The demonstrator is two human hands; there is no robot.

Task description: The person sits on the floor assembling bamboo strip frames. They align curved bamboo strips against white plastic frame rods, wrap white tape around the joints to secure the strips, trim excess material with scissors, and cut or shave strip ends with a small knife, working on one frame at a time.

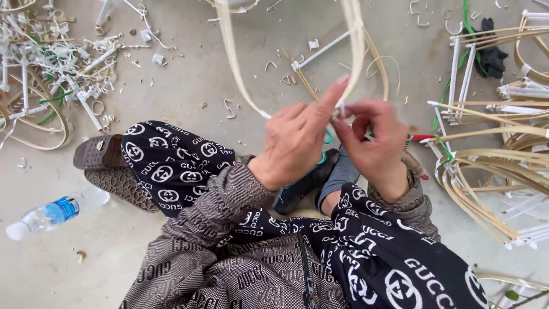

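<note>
progress: my bamboo strip loop [355, 40] is bent and being bound at the joint, upper centre of frame; binding looks unfinished, judging by my fingers at the joint
done pile: finished strip frames [497, 149] stacked at right edge
scraps: offcuts [51, 63] litter the floor upper left
left hand [297, 143]: centre, knuckles up, forefinger raised along the strip, grip pinched together on the joint
right hand [374, 140]: just right of it, fingertips clamped on the same joint, wrist bent down
other: water bottle [46, 216] on floor, lower left
</note>
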